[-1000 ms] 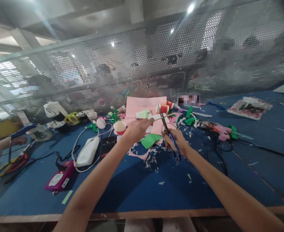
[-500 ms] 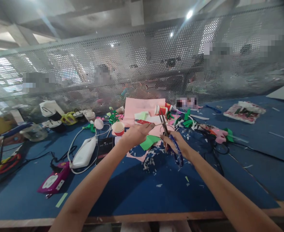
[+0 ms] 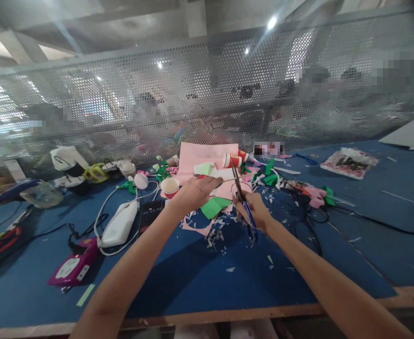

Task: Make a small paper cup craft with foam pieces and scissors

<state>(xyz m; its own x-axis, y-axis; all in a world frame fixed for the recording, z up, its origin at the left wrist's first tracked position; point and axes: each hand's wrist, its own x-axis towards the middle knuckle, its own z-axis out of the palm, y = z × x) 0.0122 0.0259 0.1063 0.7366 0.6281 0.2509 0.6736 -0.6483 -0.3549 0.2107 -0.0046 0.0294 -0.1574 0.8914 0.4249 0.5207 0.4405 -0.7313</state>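
Observation:
My left hand [image 3: 200, 190] is closed, its fingers pressed together around a thin pale strip [image 3: 239, 178] that sticks out to the right. Just across from it, my right hand [image 3: 255, 211] grips scissors [image 3: 238, 181] with dark blades and blue handles. The blades point up and away, crossing near the strip. Beneath and between the hands lie a green paper piece [image 3: 214, 206] and a pink sheet [image 3: 189, 157]. A red-and-white paper cup [image 3: 231, 160] lies on its side behind the scissors; another paper cup [image 3: 170, 186] stands left of my left hand.
Small paper scraps [image 3: 216, 238] litter the blue table [image 3: 193, 282]. On the left are a phone [image 3: 150, 214], a white power bank [image 3: 120, 225] with a cable, and a purple power socket [image 3: 75, 263]. To the right sits a pink glue gun [image 3: 314, 195]. A perforated metal screen [image 3: 210, 84] closes the back.
My left hand's fingers have flattened over the strip, covering more of the red item behind. The scissors have turned slightly in my right hand. The whole view has shifted a little.

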